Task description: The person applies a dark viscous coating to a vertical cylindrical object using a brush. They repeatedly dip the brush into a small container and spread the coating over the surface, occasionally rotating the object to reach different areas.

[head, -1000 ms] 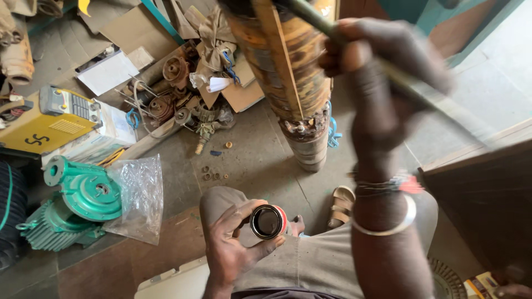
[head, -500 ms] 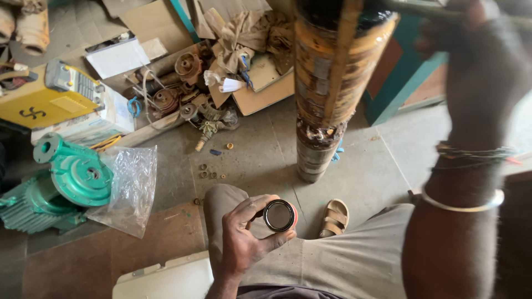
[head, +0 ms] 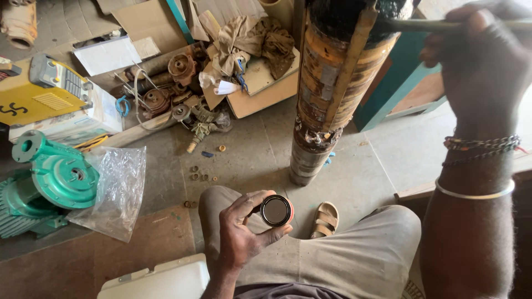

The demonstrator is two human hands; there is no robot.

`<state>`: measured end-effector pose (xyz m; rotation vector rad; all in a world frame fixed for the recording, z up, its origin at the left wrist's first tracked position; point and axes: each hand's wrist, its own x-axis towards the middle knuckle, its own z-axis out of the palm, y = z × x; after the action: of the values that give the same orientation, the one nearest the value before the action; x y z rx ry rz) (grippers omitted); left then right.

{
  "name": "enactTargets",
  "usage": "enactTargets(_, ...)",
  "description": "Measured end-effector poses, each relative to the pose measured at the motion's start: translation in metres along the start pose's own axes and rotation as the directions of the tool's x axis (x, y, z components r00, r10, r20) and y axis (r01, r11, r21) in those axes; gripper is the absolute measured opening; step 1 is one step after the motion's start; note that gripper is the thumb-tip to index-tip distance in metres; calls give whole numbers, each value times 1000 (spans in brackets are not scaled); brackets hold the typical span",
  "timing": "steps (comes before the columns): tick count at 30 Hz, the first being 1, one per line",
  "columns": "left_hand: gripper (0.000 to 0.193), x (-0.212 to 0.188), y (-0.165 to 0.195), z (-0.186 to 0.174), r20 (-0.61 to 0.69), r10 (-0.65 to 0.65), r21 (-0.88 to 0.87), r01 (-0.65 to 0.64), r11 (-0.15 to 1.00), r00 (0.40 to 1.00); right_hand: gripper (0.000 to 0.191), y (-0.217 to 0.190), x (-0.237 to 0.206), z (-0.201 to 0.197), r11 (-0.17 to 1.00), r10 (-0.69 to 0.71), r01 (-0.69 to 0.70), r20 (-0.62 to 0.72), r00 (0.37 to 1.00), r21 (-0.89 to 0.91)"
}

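My left hand (head: 243, 231) rests over my knee and grips a small round tin (head: 276, 210) with a red rim and dark contents, its open face turned up. My right hand (head: 481, 69) is raised at the upper right, closed around a thin metal rod (head: 421, 25) whose tip touches the blackened top of a tall upright cylindrical pump body (head: 332, 83). That cylinder is rusty orange, with a flat metal strap running down its side, and it stands on the concrete floor in front of me. Bracelets and a bangle circle my right wrist.
A green pump housing (head: 52, 177) and a clear plastic bag (head: 119, 188) lie at the left. A yellow meter (head: 39, 91), cardboard, rags and rusty pump parts (head: 177, 94) crowd the far floor. Small washers (head: 199, 173) are scattered there. A white container (head: 160, 279) sits near my left elbow.
The view has shifted left and down. My right hand with the rod moved toward the top of the cylinder; my left hand keeps the tin over my knee.
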<state>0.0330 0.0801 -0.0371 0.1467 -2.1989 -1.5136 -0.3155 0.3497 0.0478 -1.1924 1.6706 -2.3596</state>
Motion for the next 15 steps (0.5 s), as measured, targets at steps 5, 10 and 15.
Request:
enactTargets(5,63,1,1,-3,-4,-2,-12,2,1000,1000,29,-3,11,4,991,71,-61,-82,994,121)
enactTargets(10,64,0,3,-3,8,14,-27,-14,1000,1000,33,3,10,-11,901,-124,160,114,986,-403)
enactTargets(15,63,3,6,-1,1,32,14,-32,999,999,32,3,11,-18,981,189,-185,-77,979,50)
